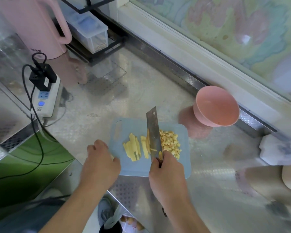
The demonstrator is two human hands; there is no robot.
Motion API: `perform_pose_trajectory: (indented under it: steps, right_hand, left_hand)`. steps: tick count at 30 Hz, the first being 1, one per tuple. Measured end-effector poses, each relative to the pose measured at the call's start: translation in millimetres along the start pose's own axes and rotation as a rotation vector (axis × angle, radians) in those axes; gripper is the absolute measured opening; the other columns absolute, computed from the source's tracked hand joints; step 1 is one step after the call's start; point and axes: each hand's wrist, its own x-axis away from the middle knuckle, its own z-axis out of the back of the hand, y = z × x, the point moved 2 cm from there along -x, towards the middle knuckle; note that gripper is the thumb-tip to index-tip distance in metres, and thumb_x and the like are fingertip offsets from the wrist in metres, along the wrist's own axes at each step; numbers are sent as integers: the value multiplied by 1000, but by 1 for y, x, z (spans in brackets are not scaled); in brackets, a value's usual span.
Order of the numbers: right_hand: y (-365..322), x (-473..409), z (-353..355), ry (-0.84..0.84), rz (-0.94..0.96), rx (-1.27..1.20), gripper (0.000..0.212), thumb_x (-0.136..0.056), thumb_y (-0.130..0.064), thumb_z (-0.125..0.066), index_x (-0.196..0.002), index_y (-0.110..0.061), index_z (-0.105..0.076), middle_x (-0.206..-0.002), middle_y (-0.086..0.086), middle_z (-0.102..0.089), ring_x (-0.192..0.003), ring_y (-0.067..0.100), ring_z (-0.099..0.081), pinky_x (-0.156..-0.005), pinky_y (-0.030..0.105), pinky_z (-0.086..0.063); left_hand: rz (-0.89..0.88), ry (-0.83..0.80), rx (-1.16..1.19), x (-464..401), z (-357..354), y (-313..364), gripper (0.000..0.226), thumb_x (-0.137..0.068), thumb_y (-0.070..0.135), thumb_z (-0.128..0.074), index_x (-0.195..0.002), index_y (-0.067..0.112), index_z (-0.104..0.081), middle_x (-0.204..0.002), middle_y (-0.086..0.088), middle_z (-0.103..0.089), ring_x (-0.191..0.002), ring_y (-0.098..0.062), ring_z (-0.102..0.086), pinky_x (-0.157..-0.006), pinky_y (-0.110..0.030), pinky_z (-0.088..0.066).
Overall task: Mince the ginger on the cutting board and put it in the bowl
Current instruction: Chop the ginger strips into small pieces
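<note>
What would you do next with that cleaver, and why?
Probably slide the left hand onto the uncut yellow ginger strips and chop them crosswise. The right hand grips the steel cleaver between the strips and the diced ginger pile; the pink bowl looks empty.

Open steel counter (124,98) behind pale blue plastic cutting board (133,169); round pink bowl (216,109) blocking far right; white power strip (46,100) at left.

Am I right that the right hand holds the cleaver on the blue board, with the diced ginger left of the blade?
Not quite. In the head view the right hand holds the cleaver on the blue board, but the diced ginger lies right of the blade; the uncut strips lie left.
</note>
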Motion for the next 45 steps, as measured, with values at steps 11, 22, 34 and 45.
perform_pose_trajectory:
  steps: [11, 22, 34, 45]
  right_hand:
    - [2, -3, -2, -15, 20, 53, 20, -97, -24, -44, -79, -17, -45, -69, 1, -57, -55, 18, -50, -45, 28, -30]
    - [1, -4, 5, -9, 49, 29, 23, -98, -23, -43, -75, -21, -41, -66, -2, -52, -52, 13, -44, -45, 24, -27]
    - [8, -21, 5, -17, 58, 198, 17, -96, -20, -39, -79, -20, -41, -72, 0, -56, -58, 16, -50, -46, 29, -28]
    - [24, -10, -20, -131, -17, 178, 20, -96, -13, -42, -78, -19, -36, -73, 0, -50, -58, 12, -45, -44, 23, -23]
  left_hand:
    - [-325, 25, -36, -15, -10, 30, 29, -94, 21, -65, -120, 25, -53, -116, 6, -49, -93, -21, -60, -78, -42, -55]
    - [-564, 9, 117, -12, -30, 51, 13, -96, 20, -68, -98, 32, -64, -95, 18, -53, -87, -5, -54, -71, -18, -43]
    - [-57, 3, -27, -9, -24, 28, 37, -95, 30, -67, -116, 6, -47, -112, -12, -51, -91, -33, -61, -71, -37, -48]
    - [-194, -31, -33, -10, -30, 34, 55, -86, 47, -73, -124, 19, -45, -116, 2, -41, -101, -26, -56, -83, -43, -55]
